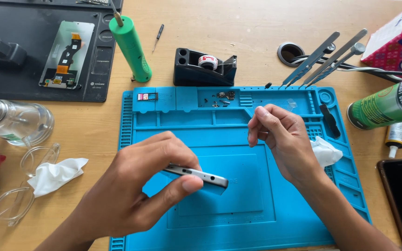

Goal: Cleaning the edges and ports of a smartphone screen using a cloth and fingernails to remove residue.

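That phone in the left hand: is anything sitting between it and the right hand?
Nothing visible. The left hand grips the slim grey metal-edged phone above the blue silicone work mat. The right hand hovers to its upper right, fingers pinched, with only bare mat showing in the gap.

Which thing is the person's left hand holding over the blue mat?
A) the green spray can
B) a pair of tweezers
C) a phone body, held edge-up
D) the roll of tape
C: the left hand pinches a slim phone body edge-up above the blue mat, while the tweezers, green spray can and roll of tape lie untouched further back.
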